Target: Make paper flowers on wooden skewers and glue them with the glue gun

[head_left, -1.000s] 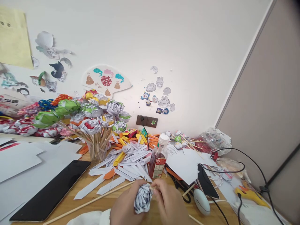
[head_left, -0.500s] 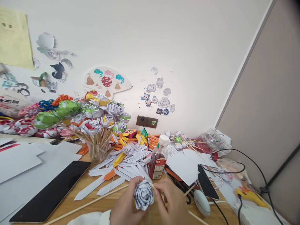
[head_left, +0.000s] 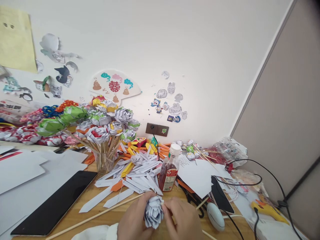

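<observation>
A folded white paper flower (head_left: 153,212) is in my left hand (head_left: 133,216), whose fingers are wrapped round its left side and underside. The thumb and fingertips of my right hand (head_left: 183,218) are pinched together at the flower's right edge, on a petal there. What lies under the flower is hidden by my hands. A thin wooden stick (head_left: 95,217) lies on the table to the left and runs up behind my left hand. Folded paper strips (head_left: 142,173), mostly white with some orange and yellow, are heaped just beyond my hands.
A bottle of red-brown liquid (head_left: 169,170) stands beyond my hands. Behind left, a clear cup (head_left: 102,163) holds several paper flowers on sticks. A black tablet (head_left: 56,203) lies left; a white mouse (head_left: 215,216), scissors (head_left: 197,205) and a yellow glue gun (head_left: 268,211) lie right.
The flower has tilted and shifted slightly right in my left hand. My right fingertips have moved a little down along its right edge.
</observation>
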`<action>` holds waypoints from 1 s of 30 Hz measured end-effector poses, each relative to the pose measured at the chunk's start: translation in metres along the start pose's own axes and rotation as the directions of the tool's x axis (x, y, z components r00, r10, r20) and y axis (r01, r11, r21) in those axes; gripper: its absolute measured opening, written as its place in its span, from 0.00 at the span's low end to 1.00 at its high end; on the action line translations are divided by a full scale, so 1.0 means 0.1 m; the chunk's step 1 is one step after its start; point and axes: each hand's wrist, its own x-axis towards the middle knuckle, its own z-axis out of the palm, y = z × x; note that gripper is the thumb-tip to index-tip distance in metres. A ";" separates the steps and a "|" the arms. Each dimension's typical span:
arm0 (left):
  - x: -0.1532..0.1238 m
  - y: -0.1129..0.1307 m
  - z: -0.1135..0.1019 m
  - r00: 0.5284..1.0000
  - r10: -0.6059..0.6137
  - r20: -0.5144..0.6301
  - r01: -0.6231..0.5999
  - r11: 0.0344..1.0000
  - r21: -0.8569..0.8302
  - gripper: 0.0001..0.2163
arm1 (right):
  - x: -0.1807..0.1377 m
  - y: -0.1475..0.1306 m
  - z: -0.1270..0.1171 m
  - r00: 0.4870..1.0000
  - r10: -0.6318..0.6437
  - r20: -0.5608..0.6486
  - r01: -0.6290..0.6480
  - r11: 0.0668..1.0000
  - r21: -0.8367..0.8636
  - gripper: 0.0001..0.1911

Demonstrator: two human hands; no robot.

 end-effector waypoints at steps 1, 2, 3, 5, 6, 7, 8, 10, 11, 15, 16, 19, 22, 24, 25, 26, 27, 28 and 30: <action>0.00 0.01 0.00 1.000 0.003 -0.002 -0.003 1.000 -0.001 0.27 | -0.01 0.00 0.00 0.999 0.046 0.027 -0.048 0.998 0.042 0.18; 0.00 0.02 0.00 1.000 0.001 -0.005 -0.001 1.000 -0.001 0.26 | -0.02 0.01 0.00 0.994 0.092 0.065 -0.097 0.992 0.086 0.17; 0.00 0.02 0.00 1.000 -0.005 -0.008 0.005 1.000 0.002 0.26 | -0.02 0.02 -0.01 0.985 0.133 0.112 -0.147 0.981 0.126 0.16; 0.00 0.04 0.00 1.000 -0.021 -0.008 0.021 1.000 0.007 0.26 | -0.04 0.04 -0.01 0.959 0.184 0.217 -0.225 0.957 0.182 0.14; -0.01 0.04 0.00 1.000 -0.028 -0.005 0.028 1.000 0.007 0.26 | -0.04 0.04 -0.01 0.946 0.197 0.256 -0.251 0.948 0.197 0.12; -0.01 0.05 -0.01 0.999 -0.035 -0.002 0.035 0.999 0.005 0.27 | -0.04 0.05 -0.01 0.939 0.208 0.273 -0.268 0.941 0.205 0.11; -0.01 0.05 -0.01 0.999 -0.039 0.000 0.039 0.999 0.003 0.27 | -0.04 0.05 -0.01 0.940 0.204 0.274 -0.264 0.942 0.205 0.10; -0.01 0.05 -0.01 0.999 -0.043 0.001 0.043 0.999 -0.003 0.28 | -0.02 0.05 -0.02 0.968 0.141 0.206 -0.176 0.971 0.159 0.11; -0.01 0.04 -0.01 0.999 -0.047 -0.001 0.047 0.999 -0.006 0.28 | -0.01 0.04 -0.02 0.985 0.082 0.153 -0.099 0.989 0.110 0.13; -0.02 0.04 -0.01 0.997 -0.066 -0.030 0.065 0.997 -0.035 0.27 | 0.05 0.02 -0.05 0.987 -0.157 -0.023 0.155 0.983 -0.098 0.15; -0.02 0.04 -0.02 0.997 -0.065 -0.037 0.063 0.997 -0.043 0.26 | 0.07 0.02 -0.05 0.981 -0.188 -0.041 0.182 0.977 -0.110 0.14; -0.02 0.05 -0.03 0.997 -0.069 -0.046 0.066 0.996 -0.060 0.25 | 0.10 0.02 -0.08 0.964 -0.254 -0.079 0.246 0.965 -0.093 0.13; -0.02 0.06 -0.04 0.995 -0.090 -0.051 0.086 0.994 -0.064 0.25 | 0.11 0.02 -0.09 0.956 -0.278 -0.089 0.271 0.959 -0.081 0.12; -0.02 0.07 -0.03 0.993 -0.096 -0.063 0.092 0.994 -0.063 0.25 | 0.09 0.02 -0.09 0.959 -0.269 -0.089 0.261 0.961 -0.090 0.12; -0.02 0.07 -0.03 0.993 -0.093 -0.070 0.089 0.994 -0.064 0.25 | 0.08 0.02 -0.08 0.960 -0.264 -0.096 0.255 0.962 -0.098 0.12; -0.02 0.07 -0.03 0.993 -0.089 -0.078 0.084 0.994 -0.066 0.25 | 0.07 0.02 -0.08 0.959 -0.264 -0.101 0.253 0.961 -0.109 0.13; -0.02 0.07 -0.02 0.993 -0.084 -0.086 0.079 0.995 -0.067 0.24 | 0.07 0.02 -0.07 0.956 -0.274 -0.104 0.261 0.958 -0.121 0.12; -0.02 0.07 -0.02 0.992 -0.080 -0.095 0.073 0.995 -0.066 0.23 | 0.06 0.02 -0.07 0.952 -0.289 -0.100 0.275 0.952 -0.132 0.12; -0.02 0.08 -0.02 0.991 -0.071 -0.110 0.064 0.996 -0.062 0.23 | 0.06 0.01 -0.06 0.946 -0.311 -0.088 0.296 0.943 -0.151 0.12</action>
